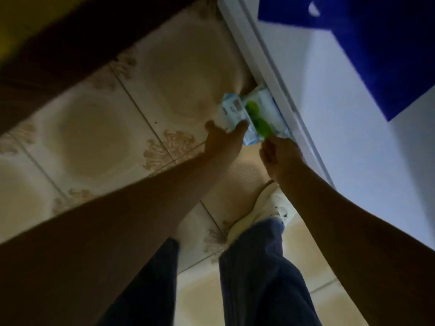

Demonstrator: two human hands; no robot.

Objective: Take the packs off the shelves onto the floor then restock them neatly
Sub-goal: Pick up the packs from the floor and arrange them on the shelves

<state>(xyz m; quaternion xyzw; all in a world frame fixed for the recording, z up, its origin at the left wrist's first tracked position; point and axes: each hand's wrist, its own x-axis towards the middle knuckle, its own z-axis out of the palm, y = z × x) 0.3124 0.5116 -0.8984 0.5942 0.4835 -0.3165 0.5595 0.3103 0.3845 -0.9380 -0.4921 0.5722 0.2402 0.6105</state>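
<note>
Green-lidded pack (260, 111) in right hand (280, 155), blue pack (231, 108) touching left hand (223, 140)

Frame was dim and motion-blurred. Print on the pale blue pack (231, 109) and the green-lidded pack (260, 114) was unreadable. The green-lidded pack's far edge was hidden by the white shelf base (266, 67). Fingertips of the left hand (223, 140) and right hand (281, 156) were smeared, grip unclear. The blue panel (376, 43) was cut by the top and right edges. The shoe (259, 208) was half covered by a trouser leg (254, 267).
</note>
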